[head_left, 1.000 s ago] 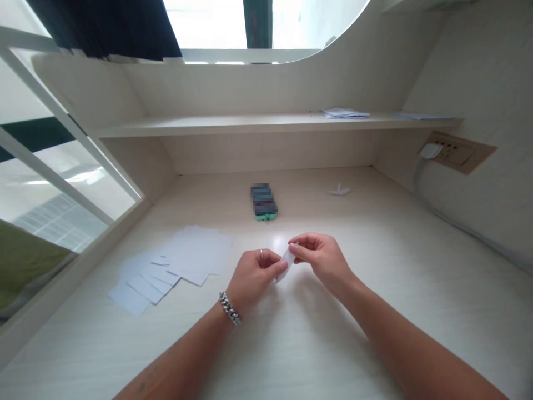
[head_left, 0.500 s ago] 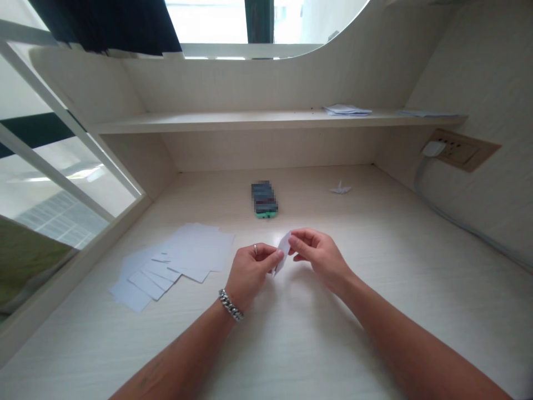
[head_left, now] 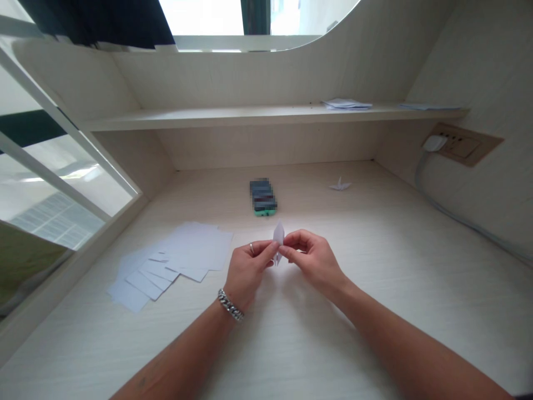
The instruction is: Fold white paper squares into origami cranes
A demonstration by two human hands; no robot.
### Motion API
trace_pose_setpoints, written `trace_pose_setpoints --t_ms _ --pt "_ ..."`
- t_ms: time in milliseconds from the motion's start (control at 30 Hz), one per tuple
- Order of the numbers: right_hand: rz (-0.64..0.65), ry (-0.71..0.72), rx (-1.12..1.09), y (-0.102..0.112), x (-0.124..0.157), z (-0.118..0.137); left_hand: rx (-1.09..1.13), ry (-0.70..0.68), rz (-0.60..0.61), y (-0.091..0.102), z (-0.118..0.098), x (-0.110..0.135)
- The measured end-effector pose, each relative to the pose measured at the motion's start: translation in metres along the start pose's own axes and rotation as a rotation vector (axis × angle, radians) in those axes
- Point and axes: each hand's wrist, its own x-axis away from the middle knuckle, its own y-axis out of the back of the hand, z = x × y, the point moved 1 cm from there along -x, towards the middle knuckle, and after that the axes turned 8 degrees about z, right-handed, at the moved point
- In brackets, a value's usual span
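A small folded piece of white paper stands upright between my two hands, just above the pale desk. My left hand, with a ring and a chain bracelet, pinches its left side. On the other side my right hand pinches it with thumb and fingertips. Both hands are closed on the paper.
Several loose white paper sheets lie fanned out to the left. A phone in a green case lies farther back, and a small folded paper crane sits at the back right. A shelf carries papers; a cable runs from a wall socket.
The paper has turned from slanting low between my fingers to standing upright, and both hands have drawn closer together around it.
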Motion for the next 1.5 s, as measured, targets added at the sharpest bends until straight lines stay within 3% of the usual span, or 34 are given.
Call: trace_pose_setpoints --t_ms 133,333,433,1067,1500 --pt "-0.010 -0.064 -0.077 0.001 -0.002 0.001 -0.068 -0.051 0.057 0.000 -0.004 0.001" --pt "0.010 -0.122 -0.205 0.003 -0.003 0.004 -0.069 -0.181 -0.044 0.001 -0.010 0.003" --pt "0.017 -0.126 -0.231 0.002 -0.002 0.004 -0.084 -0.198 -0.024 0.002 -0.009 0.003" --pt "0.131 -0.229 -0.210 0.009 -0.001 0.011 -0.137 -0.063 0.186 0.008 -0.019 0.003" --pt "0.184 -0.238 -0.283 0.010 0.001 0.012 -0.116 -0.032 0.164 0.006 -0.020 0.004"
